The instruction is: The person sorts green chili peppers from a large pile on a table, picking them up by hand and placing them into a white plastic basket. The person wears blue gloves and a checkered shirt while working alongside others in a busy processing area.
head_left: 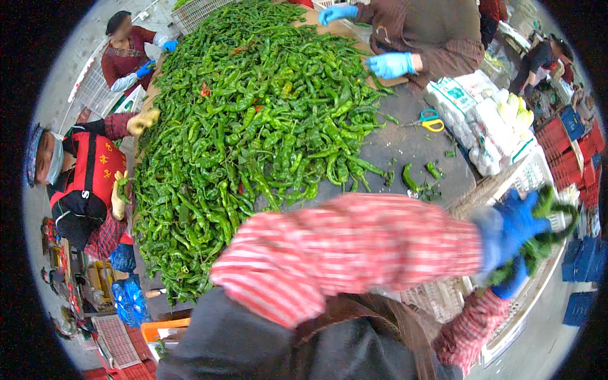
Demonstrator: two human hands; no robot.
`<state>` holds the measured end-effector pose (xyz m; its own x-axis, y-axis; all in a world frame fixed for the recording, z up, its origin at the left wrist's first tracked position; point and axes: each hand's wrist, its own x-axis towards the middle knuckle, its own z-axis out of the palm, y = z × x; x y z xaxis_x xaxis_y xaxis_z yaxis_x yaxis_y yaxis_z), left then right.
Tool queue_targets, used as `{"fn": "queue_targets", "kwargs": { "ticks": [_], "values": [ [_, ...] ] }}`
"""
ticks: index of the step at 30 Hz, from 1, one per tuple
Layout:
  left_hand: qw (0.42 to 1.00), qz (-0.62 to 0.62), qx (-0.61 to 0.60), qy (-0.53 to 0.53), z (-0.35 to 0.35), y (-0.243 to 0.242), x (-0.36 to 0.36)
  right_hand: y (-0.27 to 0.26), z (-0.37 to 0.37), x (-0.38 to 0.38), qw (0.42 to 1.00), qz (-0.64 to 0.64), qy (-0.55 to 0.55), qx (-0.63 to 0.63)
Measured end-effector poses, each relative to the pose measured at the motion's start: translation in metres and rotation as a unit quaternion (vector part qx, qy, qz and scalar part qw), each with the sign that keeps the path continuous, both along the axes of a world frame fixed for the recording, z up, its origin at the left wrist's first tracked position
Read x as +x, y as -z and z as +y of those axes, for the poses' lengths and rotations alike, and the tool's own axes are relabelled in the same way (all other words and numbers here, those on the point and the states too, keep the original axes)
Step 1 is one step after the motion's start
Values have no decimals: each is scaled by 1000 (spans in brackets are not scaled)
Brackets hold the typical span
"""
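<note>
A large heap of green peppers [266, 118] covers the dark table [399, 118]. Both of my hands, in blue gloves, are at the far right beyond the table's edge. My left hand [517, 221], its arm stretched across the view in a red-checked sleeve, is closed around green peppers [536, 251], blurred by motion. Below it, my right hand [513, 280] is partly hidden behind the same peppers; its fingers touch them. Scissors with teal and yellow handles [431, 120] lie on the table, near a few loose peppers [409, 177].
A co-worker's light-blue gloved hand [392, 65] rests by the heap's far side. Two more people stand left, one with a yellow-gloved hand [142, 121]. White bagged goods [470, 118] line the right edge; a white crate [434, 299] is below. A wooden-handled tool [155, 293] lies lower left.
</note>
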<state>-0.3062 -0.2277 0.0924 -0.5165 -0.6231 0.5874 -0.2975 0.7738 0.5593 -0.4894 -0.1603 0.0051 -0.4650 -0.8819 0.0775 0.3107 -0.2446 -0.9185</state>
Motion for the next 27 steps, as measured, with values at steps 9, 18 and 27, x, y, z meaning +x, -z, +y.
{"fn": "queue_targets", "kwargs": {
  "ticks": [9, 18, 27],
  "values": [
    [970, -184, 52, 151, 52, 81, -17, 65, 33, -141, 860, 380, 14, 339],
    [935, -177, 274, -138, 148, 149, 228, 5, -73, 36, 839, 521, -157, 19],
    [770, -219, 171, -575, 244, 114, 299, 49, -40, 372, 593, 536, -506, -323]
  ]
}}
